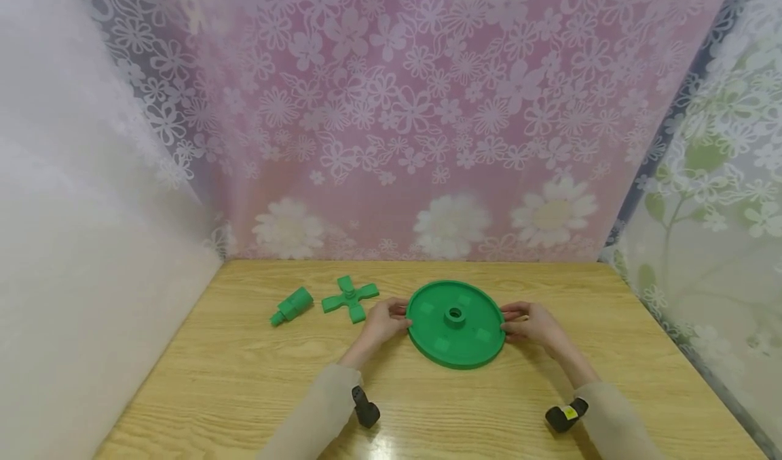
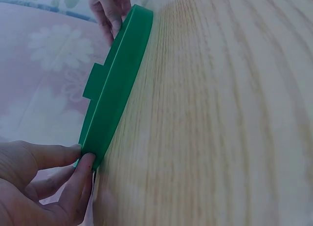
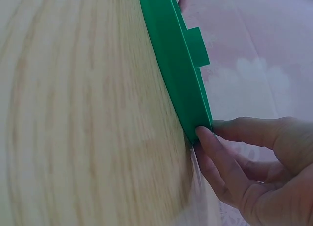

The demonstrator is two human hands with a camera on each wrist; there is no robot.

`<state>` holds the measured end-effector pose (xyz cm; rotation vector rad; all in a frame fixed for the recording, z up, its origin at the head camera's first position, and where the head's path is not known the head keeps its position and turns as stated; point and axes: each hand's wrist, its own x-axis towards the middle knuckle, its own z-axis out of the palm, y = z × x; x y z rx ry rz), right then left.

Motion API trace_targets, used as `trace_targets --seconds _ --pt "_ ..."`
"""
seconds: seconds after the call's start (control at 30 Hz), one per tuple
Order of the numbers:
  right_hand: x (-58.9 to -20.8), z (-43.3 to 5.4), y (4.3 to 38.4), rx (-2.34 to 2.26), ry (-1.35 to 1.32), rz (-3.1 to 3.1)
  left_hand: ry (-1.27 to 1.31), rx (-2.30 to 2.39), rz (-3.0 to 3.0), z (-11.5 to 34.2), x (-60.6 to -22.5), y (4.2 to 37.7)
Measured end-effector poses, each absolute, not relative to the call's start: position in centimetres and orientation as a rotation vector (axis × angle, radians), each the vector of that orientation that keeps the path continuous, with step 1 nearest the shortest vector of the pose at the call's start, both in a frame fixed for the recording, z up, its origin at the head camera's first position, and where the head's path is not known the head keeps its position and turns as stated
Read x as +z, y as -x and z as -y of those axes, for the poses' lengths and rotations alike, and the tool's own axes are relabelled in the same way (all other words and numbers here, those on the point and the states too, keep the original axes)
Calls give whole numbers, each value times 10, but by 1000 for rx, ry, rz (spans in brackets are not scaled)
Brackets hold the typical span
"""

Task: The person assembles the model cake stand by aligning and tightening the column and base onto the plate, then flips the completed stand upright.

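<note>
A round green disc (image 1: 427,341) with a raised rim and a hollow hub at its centre is on the wooden table, between both hands. My left hand (image 1: 385,321) pinches its left edge between thumb and fingers. On the opposite edge, my right hand (image 1: 534,324) pinches the rim the same way. Seen side-on in the left wrist view, the disc (image 2: 115,89) lies at or just above the tabletop; whether it touches cannot be told. The hub stands out from its upper face in the right wrist view, where the right fingers (image 3: 222,160) grip the rim.
Left of the disc lies a green four-armed cross piece (image 1: 350,300) with a small peg in its middle. Farther left is a green stepped cylinder (image 1: 293,306) on its side. A floral curtain (image 1: 397,141) hangs behind the table (image 1: 244,392).
</note>
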<state>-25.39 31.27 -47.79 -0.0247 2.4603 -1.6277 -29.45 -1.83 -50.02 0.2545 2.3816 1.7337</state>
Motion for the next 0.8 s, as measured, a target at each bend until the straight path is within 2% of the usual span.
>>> trace_targets --seconds 0.8 --pt "-478 -293 239 -1584 163 -2486 -345 1575 -2516 44 -499 277"
